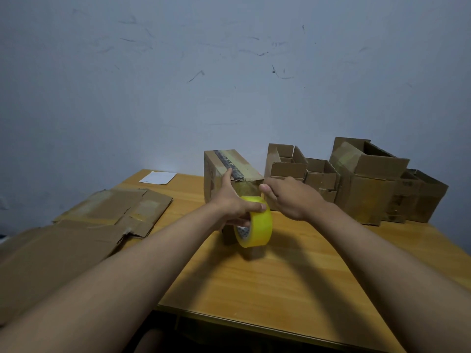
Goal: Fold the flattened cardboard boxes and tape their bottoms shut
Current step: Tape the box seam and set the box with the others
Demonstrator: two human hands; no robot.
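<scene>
My left hand: just left of centre frame, fingers curled through the core of the yellow tape roll with the thumb across its top edge; the forefinger reaches up and touches the top of the box.
My right hand: just right of centre, palm down, fingers bent over the near right corner of the same box, thumb tip beside the tape stretched there. Whether the fingers pinch the tape end I cannot tell.
Tape roll: hangs in my left hand just above the table, in front of the box, hiding its lower front.
Box being taped: centre frame, standing on the table, closed flaps upward, a dark printed strip running along the seam and clear tape shining over its near edge.
Flattened boxes: left of frame, lying overlapped on the table, the nearest one partly hidden under my left forearm.
Folded boxes: right of centre towards the right edge, crowded together by the wall, flaps open upward; the nearest touches my right hand's side of the box.
White paper: at the table's far left corner, flat.
Wall: fills the upper frame, pale with dark scuffs.
</scene>
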